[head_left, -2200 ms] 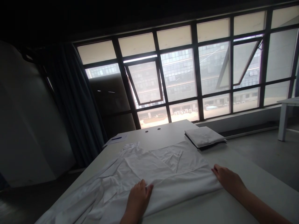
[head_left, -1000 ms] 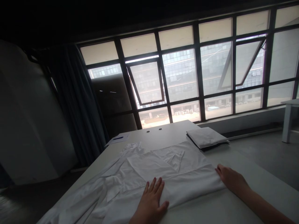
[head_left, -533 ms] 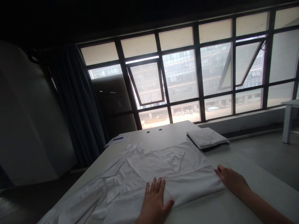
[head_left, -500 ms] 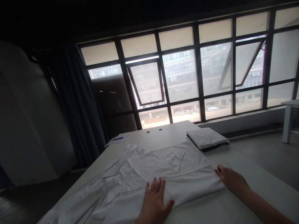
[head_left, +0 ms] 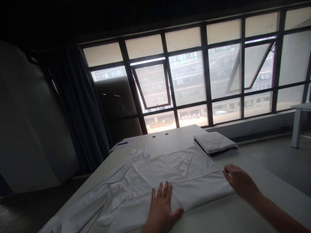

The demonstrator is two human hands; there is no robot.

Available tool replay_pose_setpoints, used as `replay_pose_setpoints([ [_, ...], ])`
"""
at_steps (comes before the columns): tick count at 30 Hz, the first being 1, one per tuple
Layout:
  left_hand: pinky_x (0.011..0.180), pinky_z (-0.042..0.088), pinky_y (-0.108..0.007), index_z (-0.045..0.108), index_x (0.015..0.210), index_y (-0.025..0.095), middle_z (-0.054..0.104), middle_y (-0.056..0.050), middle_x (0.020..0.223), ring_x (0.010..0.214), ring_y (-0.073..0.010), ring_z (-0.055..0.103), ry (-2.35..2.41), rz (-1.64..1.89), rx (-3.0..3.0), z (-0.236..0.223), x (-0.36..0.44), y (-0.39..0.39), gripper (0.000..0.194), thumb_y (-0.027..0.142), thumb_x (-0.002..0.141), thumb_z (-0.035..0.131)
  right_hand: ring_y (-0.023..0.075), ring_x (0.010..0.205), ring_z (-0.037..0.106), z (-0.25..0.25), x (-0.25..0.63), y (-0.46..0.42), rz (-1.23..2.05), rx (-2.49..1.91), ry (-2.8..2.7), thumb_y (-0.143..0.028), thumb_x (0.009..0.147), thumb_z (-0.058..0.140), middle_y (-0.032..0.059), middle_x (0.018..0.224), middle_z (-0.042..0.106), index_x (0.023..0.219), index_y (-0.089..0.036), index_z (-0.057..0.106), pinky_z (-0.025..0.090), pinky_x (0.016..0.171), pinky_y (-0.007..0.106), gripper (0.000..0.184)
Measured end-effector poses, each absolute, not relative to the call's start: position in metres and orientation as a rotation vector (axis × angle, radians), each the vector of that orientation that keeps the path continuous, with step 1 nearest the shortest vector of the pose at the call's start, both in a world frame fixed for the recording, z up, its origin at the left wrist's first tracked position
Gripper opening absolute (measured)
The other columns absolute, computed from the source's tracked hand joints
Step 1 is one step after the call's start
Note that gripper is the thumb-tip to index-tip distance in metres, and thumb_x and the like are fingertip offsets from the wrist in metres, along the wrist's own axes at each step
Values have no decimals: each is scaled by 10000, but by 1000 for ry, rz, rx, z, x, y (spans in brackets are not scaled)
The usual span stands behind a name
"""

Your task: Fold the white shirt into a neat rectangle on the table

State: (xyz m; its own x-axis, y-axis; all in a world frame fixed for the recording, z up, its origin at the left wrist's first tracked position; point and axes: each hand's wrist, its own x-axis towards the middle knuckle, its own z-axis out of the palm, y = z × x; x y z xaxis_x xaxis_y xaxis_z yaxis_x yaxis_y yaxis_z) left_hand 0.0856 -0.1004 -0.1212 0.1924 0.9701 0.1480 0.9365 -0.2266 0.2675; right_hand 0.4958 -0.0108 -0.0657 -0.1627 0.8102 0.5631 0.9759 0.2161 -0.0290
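Observation:
A white garment point(head_left: 155, 178) lies spread on the white table point(head_left: 243, 213), partly folded, with loose crumpled cloth trailing to the left. My left hand point(head_left: 161, 208) rests flat on its near edge, fingers spread, holding nothing. My right hand point(head_left: 239, 182) is at the garment's right edge, fingers stretched out and slightly raised, touching or just above the cloth. A pocket shows near the garment's middle.
A stack of folded clothes point(head_left: 215, 143), white over dark, sits at the table's far right. A sheet of paper with a blue pen point(head_left: 122, 144) lies at the far left corner. Large windows stand behind; another white table point(head_left: 298, 121) is at the right.
My left hand went from curled on the cloth to flat with fingers spread, sliding right. My right hand has lifted slightly at the garment's right edge.

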Motion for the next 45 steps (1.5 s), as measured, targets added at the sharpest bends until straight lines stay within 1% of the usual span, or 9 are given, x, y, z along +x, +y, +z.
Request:
replay_pose_setpoints([
  [3, 1212, -72, -641, 176, 1609, 305, 27, 22, 1667, 1544, -338, -39, 1882, 432, 2322, -121, 87, -101, 1031, 884, 790, 411, 219, 923, 579, -58, 437, -37, -303, -1373, -2285, -258, 983, 402, 90, 999, 627, 917, -185, 654, 415, 891, 372, 271],
  [6, 1214, -72, -637, 182, 1608, 306, 35, 15, 1667, 1543, -340, -34, 1886, 436, 2325, -120, 88, -101, 1023, 881, 794, 413, 232, 1072, 581, -65, 363, -60, -90, -1133, -2463, -235, 953, 452, 89, 1187, 634, 1114, -206, 676, 428, 983, 371, 277],
  [9, 1218, -52, -633, 184, 1606, 312, 48, 11, 1665, 1544, -337, -16, 1886, 430, 2331, -119, 88, -102, 989, 868, 815, 395, 287, 1368, 442, -84, 309, -67, 5, -991, -2615, -243, 951, 461, 98, 1487, 480, 1412, -185, 555, 321, 1169, 430, 473],
  [13, 1224, -27, -630, 158, 1606, 327, 43, 23, 1664, 1545, -327, -9, 1881, 443, 2345, -117, 87, -103, 942, 847, 847, 363, 316, 1489, 274, -108, 300, -52, 60, -926, -2684, -427, 1045, 373, 101, 1596, 300, 1572, -182, 365, 203, 1241, 501, 581],
  [16, 1222, -31, -640, 140, 1607, 309, 27, 15, 1664, 1543, -343, -20, 1868, 417, 2339, -117, 87, -103, 977, 850, 834, 393, 314, 1508, 228, -115, 326, -40, 69, -950, -2654, -571, 1052, 313, 97, 1616, 224, 1594, -193, 315, 178, 1253, 511, 661],
  [20, 1232, -25, -626, 139, 1606, 304, 24, 11, 1662, 1542, -336, -25, 1845, 417, 2346, -115, 84, -104, 956, 837, 853, 392, 306, 1518, 200, -109, 372, -31, 91, -1110, -2636, -620, 1046, 261, 88, 1622, 186, 1601, -181, 268, 171, 1256, 527, 707],
  [27, 1272, 155, -470, 99, 1611, 190, 46, -50, 1651, 1543, -284, 83, 1794, 376, 2450, -114, 43, -110, 924, 768, 935, 351, 286, 1532, 140, -94, 443, -15, 80, -1278, -2624, -708, 990, 334, 46, 1633, 152, 1598, -245, 238, 140, 1268, 510, 771],
  [37, 1254, 177, -519, 189, 1588, 229, 111, -48, 1632, 1529, -303, 151, 2189, 331, 2373, -140, -77, -136, 792, 710, 977, 340, 284, 1525, 169, -107, 493, 7, 1, -1424, -2536, -720, 979, 342, 57, 1622, 185, 1587, -227, 283, 154, 1263, 520, 785],
  [45, 1265, 191, -475, 221, 1582, 199, 116, -23, 1628, 1528, -279, 153, 2243, 250, 2323, -146, -81, -155, 808, 730, 975, 271, 291, 1524, 148, -107, 501, -9, 11, -1465, -2585, -737, 971, 325, 40, 1621, 143, 1588, -215, 249, 147, 1268, 516, 812],
])
